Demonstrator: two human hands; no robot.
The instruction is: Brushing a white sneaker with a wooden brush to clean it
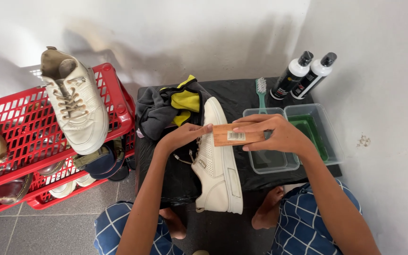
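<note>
A white sneaker (218, 172) lies on its side on a black-covered low table (242, 97), toe pointing away from me. My left hand (181, 137) holds it at the lace area. My right hand (276, 133) grips a wooden brush (236, 135) flat against the shoe's upper side. Loose laces hang under my left hand.
A grey and yellow cloth (171, 106) lies behind the shoe. Two clear tubs (329, 137), one with a green sponge, a green toothbrush (261, 92) and two white bottles (303, 75) sit to the right. A red crate (119, 101) at left carries another white sneaker (76, 104).
</note>
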